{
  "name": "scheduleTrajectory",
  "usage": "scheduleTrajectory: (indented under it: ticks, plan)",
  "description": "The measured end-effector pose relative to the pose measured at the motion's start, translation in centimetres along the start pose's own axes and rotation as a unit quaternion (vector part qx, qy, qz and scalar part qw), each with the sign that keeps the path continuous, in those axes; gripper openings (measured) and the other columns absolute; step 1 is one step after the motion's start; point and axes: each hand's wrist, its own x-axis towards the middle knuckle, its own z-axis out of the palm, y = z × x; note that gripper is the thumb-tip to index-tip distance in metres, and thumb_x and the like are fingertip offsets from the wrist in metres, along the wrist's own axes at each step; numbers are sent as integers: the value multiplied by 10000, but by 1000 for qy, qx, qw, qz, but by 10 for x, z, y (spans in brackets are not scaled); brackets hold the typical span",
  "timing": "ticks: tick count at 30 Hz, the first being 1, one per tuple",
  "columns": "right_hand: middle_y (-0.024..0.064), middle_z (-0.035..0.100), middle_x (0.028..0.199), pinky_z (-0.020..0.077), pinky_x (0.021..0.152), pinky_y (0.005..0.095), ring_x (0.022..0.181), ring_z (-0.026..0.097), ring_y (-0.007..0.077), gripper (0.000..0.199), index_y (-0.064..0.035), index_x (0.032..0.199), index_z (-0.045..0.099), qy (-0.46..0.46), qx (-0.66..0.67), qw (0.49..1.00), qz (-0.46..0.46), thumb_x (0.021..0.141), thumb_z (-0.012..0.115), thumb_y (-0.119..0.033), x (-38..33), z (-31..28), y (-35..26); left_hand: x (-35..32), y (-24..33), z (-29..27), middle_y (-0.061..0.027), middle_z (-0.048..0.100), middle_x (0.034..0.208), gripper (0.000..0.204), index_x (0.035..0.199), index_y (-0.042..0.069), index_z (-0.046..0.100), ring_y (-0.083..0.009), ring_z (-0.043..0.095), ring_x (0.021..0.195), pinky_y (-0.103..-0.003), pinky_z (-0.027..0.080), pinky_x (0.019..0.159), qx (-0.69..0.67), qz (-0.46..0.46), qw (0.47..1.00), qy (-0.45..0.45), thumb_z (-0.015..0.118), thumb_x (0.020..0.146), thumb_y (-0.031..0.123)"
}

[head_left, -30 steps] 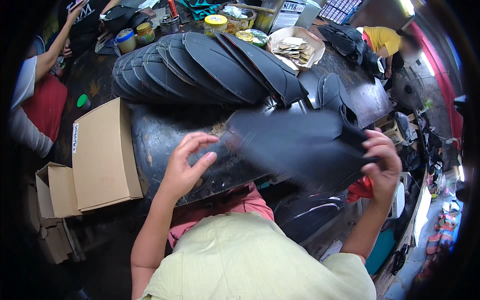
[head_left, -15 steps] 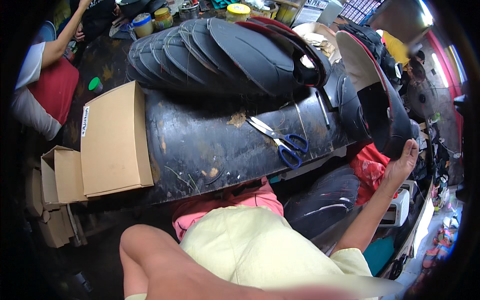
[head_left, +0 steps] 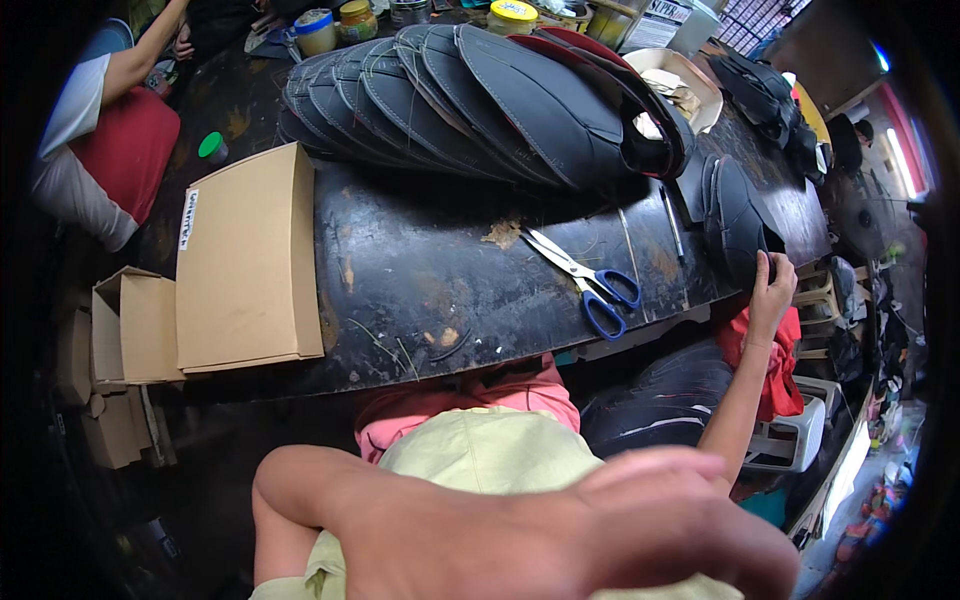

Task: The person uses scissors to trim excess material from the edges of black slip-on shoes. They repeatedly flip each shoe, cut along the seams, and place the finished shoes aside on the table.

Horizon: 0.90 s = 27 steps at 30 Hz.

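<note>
At the table's right end my right hand [head_left: 772, 285] pinches the lower edge of a black stitched shoe upper [head_left: 738, 215], which lies with similar pieces. My left hand [head_left: 640, 525] crosses low in front of my body, very close and blurred. Its fingers bend away to the right, and their tips cannot be made out; nothing shows in it. A long overlapping row of black shoe uppers [head_left: 500, 110], some lined in red, spreads along the back of the table. Scissors [head_left: 585, 278] with blue handles lie half spread in the middle, and a pen [head_left: 671, 222] rests nearer the right hand.
A brown cardboard box [head_left: 245, 265] stands on the dark table [head_left: 430, 270] at left, beside smaller open boxes [head_left: 150, 325]. Jars [head_left: 316, 32] and a pale bin [head_left: 690, 80] line the back. Another person [head_left: 120, 150] sits at far left. More black pieces [head_left: 660, 395] are below the table edge.
My right hand has lowered the raised, pale-and-red-lined upper onto the pieces at the table's right end. My left hand has come up into view across my body.
</note>
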Motion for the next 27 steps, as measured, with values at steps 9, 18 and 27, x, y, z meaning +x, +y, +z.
scheduleTrajectory:
  ticks: [9, 18, 27]
  plan:
    - [153, 637, 1071, 477, 938, 432, 1028, 601, 363, 247, 7, 1090, 620, -51, 37, 998, 15, 1003, 685, -215, -30, -5, -2, -106, -18, -113, -181, 600, 1307, 367, 1234, 34, 659, -344, 592, 1217, -439, 436, 1066, 678, -196, 646, 292, 716, 918, 212]
    - [155, 663, 1180, 452, 998, 454, 1142, 619, 354, 376, -41, 1133, 669, -45, 43, 998, -18, 917, 768, -333, 53, 6, -62, -156, -55, -148, -147, 574, 1355, 446, 1297, 77, 625, -355, 541, 1263, -482, 354, 1120, 797, -248, 474, 279, 736, 881, 189]
    - [49, 709, 958, 492, 872, 293, 935, 633, 147, 515, -11, 1110, 738, -310, 339, 881, 112, 919, 780, -487, 151, 157, -82, -159, -50, -149, -134, 601, 1358, 392, 1258, 77, 642, -351, 555, 1256, -479, 373, 1105, 781, -229, 496, 302, 721, 893, 196]
